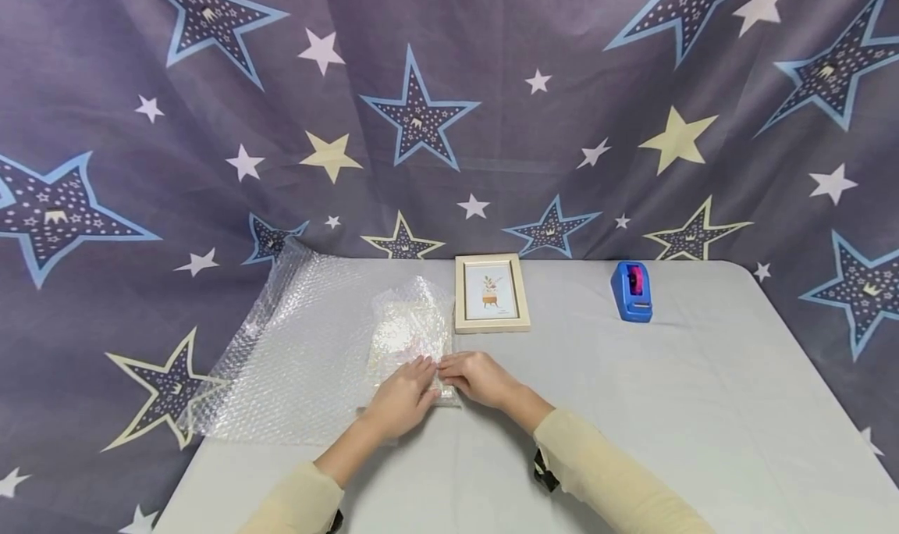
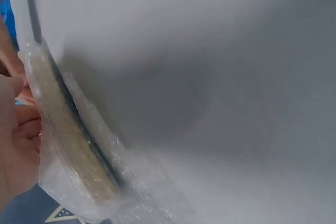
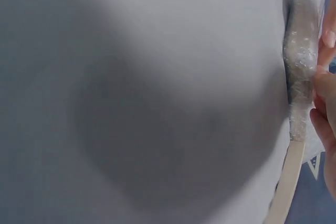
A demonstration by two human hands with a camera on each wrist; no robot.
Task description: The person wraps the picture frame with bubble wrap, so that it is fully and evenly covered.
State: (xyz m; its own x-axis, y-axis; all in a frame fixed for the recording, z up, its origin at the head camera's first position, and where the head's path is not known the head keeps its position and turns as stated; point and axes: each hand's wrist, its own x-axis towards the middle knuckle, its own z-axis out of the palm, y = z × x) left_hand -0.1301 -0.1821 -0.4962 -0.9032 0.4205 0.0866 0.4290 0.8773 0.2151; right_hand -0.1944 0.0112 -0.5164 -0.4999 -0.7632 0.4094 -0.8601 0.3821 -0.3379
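Observation:
A flat frame-shaped object (image 1: 393, 327) lies on the table, wrapped in clear bubble wrap; through the layers in the left wrist view its wrapped edge (image 2: 79, 135) looks tan with a dark lower side. On top of this package rests my left hand (image 1: 403, 397), its fingertips touching the wrap near the right side. Close beside them, my right hand (image 1: 481, 378) touches the package's right edge with its fingertips. The wrist views show the fingers only in part. More bubble wrap (image 1: 295, 362) spreads loose to the left of the package.
Just behind the package, a light wooden picture frame (image 1: 460, 296) with a plant print lies on the white table (image 1: 667, 425). A blue tape dispenser (image 1: 632, 304) with a pink core stands at the back right. A star-patterned curtain (image 1: 492, 144) hangs behind the table.

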